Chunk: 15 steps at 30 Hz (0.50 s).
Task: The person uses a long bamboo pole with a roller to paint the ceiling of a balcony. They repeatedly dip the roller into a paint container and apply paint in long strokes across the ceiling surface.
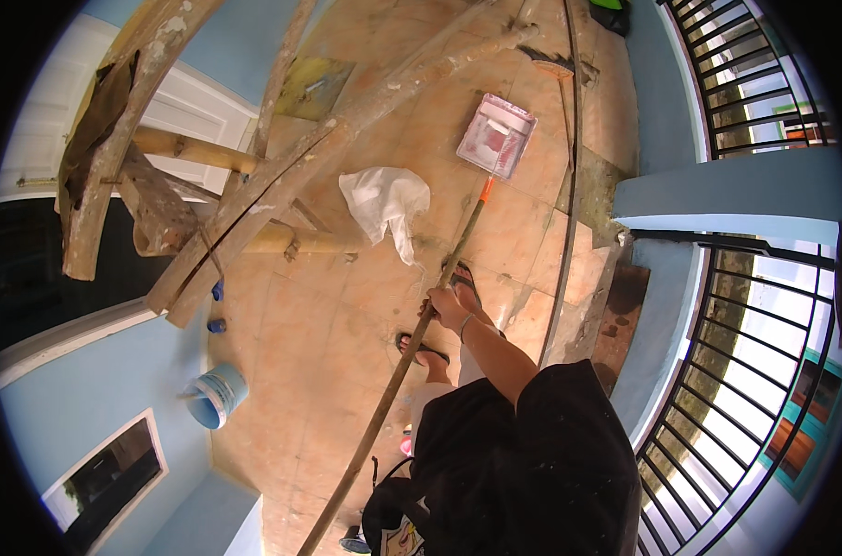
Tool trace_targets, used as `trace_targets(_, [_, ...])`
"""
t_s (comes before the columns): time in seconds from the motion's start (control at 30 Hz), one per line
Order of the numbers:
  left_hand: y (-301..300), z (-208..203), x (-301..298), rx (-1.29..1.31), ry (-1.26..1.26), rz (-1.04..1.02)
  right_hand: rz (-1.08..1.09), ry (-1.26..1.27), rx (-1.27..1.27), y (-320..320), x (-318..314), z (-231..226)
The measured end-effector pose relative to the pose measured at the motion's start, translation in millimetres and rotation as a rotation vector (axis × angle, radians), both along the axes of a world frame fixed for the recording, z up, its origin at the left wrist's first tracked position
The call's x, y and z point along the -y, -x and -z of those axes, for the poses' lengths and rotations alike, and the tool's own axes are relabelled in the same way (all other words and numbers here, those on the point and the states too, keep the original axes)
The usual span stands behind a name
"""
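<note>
My right hand point(447, 306) is shut around a long wooden pole point(384, 398) that slants from the lower edge up across the floor. The pole's orange-tipped far end point(485, 190) reaches a pink-stained white paint tray point(497, 134) lying on the orange tiled floor point(300, 324). My black-sleeved arm stretches out to the pole from the lower right. Beneath the hand are my feet in sandals point(423, 348). My left hand does not show; my dark clothing covers the lower middle of the picture.
A crumpled white sheet point(384, 199) lies left of the pole. Rough wooden scaffold poles point(282, 181) cross the upper left. A light blue bucket point(219, 394) stands by the blue wall. Black metal railings point(736, 371) line the right side; a white door point(194, 107) is at the upper left.
</note>
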<state>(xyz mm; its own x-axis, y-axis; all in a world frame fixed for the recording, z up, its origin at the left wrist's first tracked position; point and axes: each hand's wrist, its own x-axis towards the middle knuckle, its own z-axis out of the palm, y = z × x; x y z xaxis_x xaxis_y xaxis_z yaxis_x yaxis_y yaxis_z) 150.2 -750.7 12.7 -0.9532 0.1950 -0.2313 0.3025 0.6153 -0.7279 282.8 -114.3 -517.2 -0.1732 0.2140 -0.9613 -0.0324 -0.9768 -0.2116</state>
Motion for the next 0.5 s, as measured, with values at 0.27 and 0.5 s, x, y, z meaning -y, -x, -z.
trace_targets(0.27, [11.9, -3.0, 119.1, -0.038, 0.018, 0.038, 0.055, 0.022, -0.085, 17.3, 108.6, -15.5])
trace_targets(0.5, [-0.3, -9.3, 165.0, -0.045, 0.008, 0.041, 0.004, -0.030, -0.053, 7.2, 141.4, -53.7])
